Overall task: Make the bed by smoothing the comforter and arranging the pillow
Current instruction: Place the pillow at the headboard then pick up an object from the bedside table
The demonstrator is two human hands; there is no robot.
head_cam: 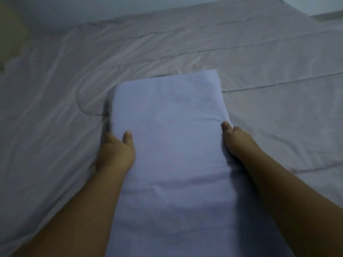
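A long pale blue-white pillow (167, 138) runs lengthwise away from me in the middle of the head view, over the bed. My left hand (117, 151) grips its left edge, thumb on top and fingers hidden under the side. My right hand (235, 140) grips its right edge, thumb pressing the top, fingers tucked beneath. The pale pinkish-grey comforter (185, 52) lies spread across the bed under and beyond the pillow, with creases fanning out on the left and stitched lines on the right.
A pale wall (74, 8) borders the far side of the bed. A dim yellowish patch (11, 34) shows at the upper left past the comforter's edge. Everything is dim and slightly blurred.
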